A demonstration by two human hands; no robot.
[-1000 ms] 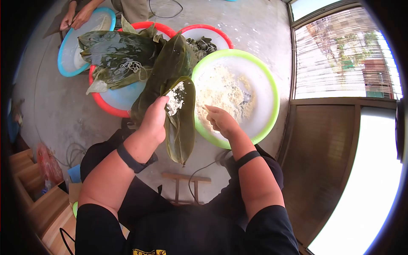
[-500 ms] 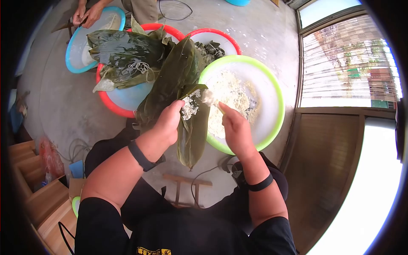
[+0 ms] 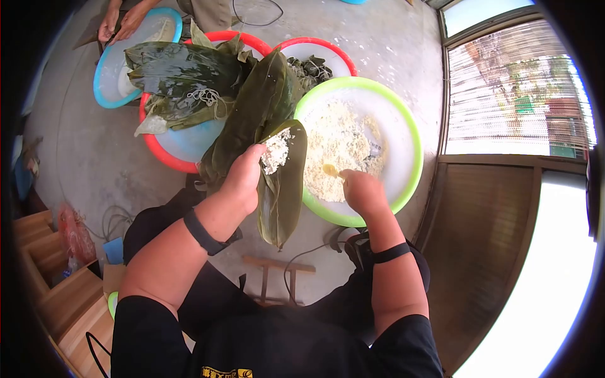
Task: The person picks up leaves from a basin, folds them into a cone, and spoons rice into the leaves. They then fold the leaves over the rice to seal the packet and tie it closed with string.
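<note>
My left hand (image 3: 244, 173) grips a folded bamboo leaf (image 3: 282, 201), its thumb beside a mound of white rice (image 3: 275, 152) lying in the fold. Fingers of my right hand (image 3: 365, 191) close around the handle of a small yellowish spoon (image 3: 330, 170). The spoon's bowl is down at the rice (image 3: 337, 135) in the green-rimmed basin (image 3: 413, 123). Large dark green leaves (image 3: 249, 120) spread out just beyond my left hand.
A red-rimmed basin (image 3: 151, 140) holds wet leaves (image 3: 183, 69) and pale string (image 3: 205, 96). Behind is another red-rimmed basin (image 3: 346, 57) with tied leaf bundles (image 3: 310, 71). Another person's hands (image 3: 120, 25) are above a blue-rimmed basin (image 3: 101, 88). A wooden stool (image 3: 277, 264) stands below my arms.
My right hand has moved right and down, taking the spoon from beside the leaf to the rice in the basin. The clump on the spoon is gone. My left hand shifted slightly left.
</note>
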